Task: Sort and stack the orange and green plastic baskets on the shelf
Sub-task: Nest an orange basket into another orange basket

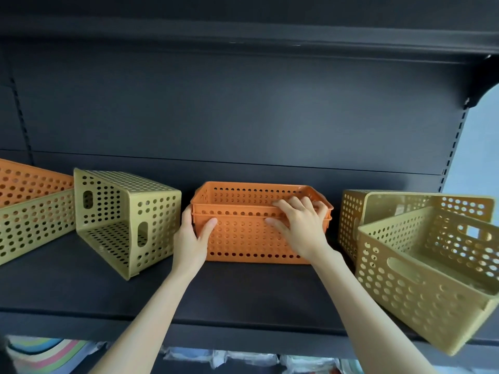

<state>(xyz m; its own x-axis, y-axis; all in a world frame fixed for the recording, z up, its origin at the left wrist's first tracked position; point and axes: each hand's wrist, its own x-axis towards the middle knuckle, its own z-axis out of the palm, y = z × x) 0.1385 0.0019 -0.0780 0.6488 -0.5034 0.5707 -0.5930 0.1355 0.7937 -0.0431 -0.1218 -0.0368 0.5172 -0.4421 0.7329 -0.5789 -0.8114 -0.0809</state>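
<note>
Orange baskets (259,225) stand in the middle of the shelf (243,292), one nested inside the other, so two rims show close together at the top. My left hand (193,238) holds the left end of this pair, thumb on the front wall and fingers around the corner, to keep it steady. My right hand (299,225) lies over the front rim near the right end, fingers curled inside, thumb pressing on the front; I judge it pushes the upper basket down to seat it. Toward the left edge a green basket (127,220) lies on its side, and at the far left an orange basket (27,182) sits inside a green one (35,225), so colours are mixed there. At the right edge another green basket (429,271) is tilted, partly over the front edge, with an orange-brown one (353,214) behind. These wait for sorting.
</note>
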